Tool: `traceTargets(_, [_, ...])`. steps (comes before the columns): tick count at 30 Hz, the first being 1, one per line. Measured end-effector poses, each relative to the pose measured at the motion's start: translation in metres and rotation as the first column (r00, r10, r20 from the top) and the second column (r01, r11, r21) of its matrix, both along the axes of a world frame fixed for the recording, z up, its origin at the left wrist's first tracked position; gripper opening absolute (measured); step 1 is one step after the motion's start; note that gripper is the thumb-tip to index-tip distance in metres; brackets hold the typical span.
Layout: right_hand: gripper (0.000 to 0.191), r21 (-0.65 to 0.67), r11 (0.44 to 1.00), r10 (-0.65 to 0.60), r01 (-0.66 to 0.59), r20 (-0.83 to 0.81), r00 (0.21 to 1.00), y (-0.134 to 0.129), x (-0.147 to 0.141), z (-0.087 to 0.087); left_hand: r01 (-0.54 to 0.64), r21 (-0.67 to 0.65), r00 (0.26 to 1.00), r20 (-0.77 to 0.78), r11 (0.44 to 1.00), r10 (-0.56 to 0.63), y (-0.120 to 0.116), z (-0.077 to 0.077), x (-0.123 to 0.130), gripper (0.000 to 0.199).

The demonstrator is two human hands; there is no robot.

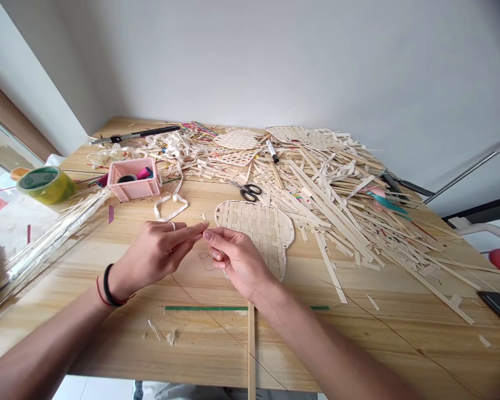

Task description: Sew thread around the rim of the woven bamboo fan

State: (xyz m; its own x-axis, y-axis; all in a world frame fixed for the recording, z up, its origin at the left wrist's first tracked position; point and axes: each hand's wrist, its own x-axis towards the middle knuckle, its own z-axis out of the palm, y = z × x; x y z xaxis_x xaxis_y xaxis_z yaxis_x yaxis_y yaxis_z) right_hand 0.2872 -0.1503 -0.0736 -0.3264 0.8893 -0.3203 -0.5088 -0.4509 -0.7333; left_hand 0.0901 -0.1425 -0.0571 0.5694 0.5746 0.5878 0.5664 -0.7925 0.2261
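readable text: none, on anything in view
tape roll (52, 189): green and white print runs round the inside of the core; the letters are too small and slanted to make out, so no brand can be given
marker pen (271, 151): dark marks on the white part of the barrel, likely a label, too small and blurred to read; neither a name nor a number can be told from them
numbers and signs: none that can be read
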Motion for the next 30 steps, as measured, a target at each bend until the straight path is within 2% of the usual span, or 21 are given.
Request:
traceTargets(9, [0.037,0.020,0.999,-0.038,0.038,0.028,0.999,-0.0001,-0.0005,-0.0028,0.019,-0.162,0.996,-0.081,0.987,-0.032,-0.0003,-0.0037,-0.0024,0.041])
traceTargets(15, [0.038,0.045,0.998,-0.043,0.042,0.024,0.999,-0.0014,-0.0004,0.0028,0.052,-0.314,0.998,-0.007,0.948,-0.057,-0.0051,-0.0006,0.0016,0.047])
traceTargets(25, [0.034,0.077,0.995,-0.063,0.058,0.069,0.996,-0.0033,-0.0029,0.0004,0.059,-0.367,0.998,0.021,0.928,-0.055,-0.0048,0.0022,0.0037,0.047])
traceTargets(30, [0.027,0.158,0.982,-0.123,0.102,0.128,0.984,-0.0056,-0.0037,-0.0030,0.065,-0.396,0.998,0.002,0.916,-0.070,-0.0071,0.0051,0.0052,0.053])
